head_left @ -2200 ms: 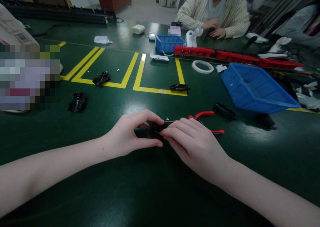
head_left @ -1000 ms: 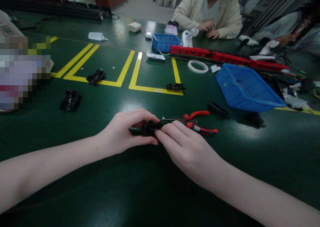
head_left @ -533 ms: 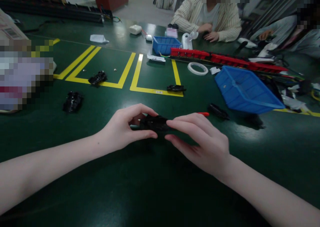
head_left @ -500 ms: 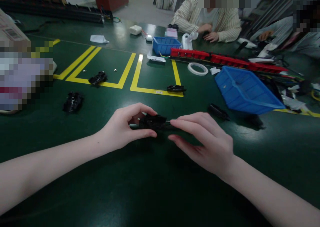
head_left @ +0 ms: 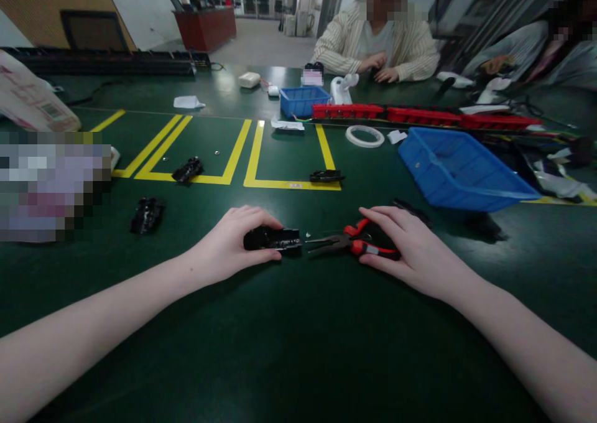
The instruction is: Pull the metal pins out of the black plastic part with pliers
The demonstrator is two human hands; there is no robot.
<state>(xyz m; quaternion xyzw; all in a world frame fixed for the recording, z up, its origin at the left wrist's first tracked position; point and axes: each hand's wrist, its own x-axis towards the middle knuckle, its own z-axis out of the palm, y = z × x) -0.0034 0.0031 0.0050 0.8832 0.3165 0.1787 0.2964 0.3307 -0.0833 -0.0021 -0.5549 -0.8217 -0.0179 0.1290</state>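
Note:
My left hand (head_left: 240, 239) is closed around a black plastic part (head_left: 275, 239), whose open, hollow end points right. In my right hand (head_left: 408, 249) are long-nose pliers (head_left: 342, 242) with red and black handles. Their jaws are slightly parted and point left, just short of the black part. A tiny light piece (head_left: 308, 234) lies between the jaw tips and that part. Further left, another black part (head_left: 147, 215) rests on the green table, and two more, a black piece (head_left: 188, 170) and a flat black piece (head_left: 326, 176), sit on the yellow tape lines.
At the right stands a large blue bin (head_left: 466, 174), with dark parts in front of it. Beyond are a roll of white tape (head_left: 364, 136), a small blue bin (head_left: 303, 101) and a long red strip (head_left: 420, 116). A person (head_left: 377, 43) sits across the table.
Red-handled pliers are now in my right hand, which has shifted a little right. My left hand still holds the black part, now slightly further left. The camera view has tilted up.

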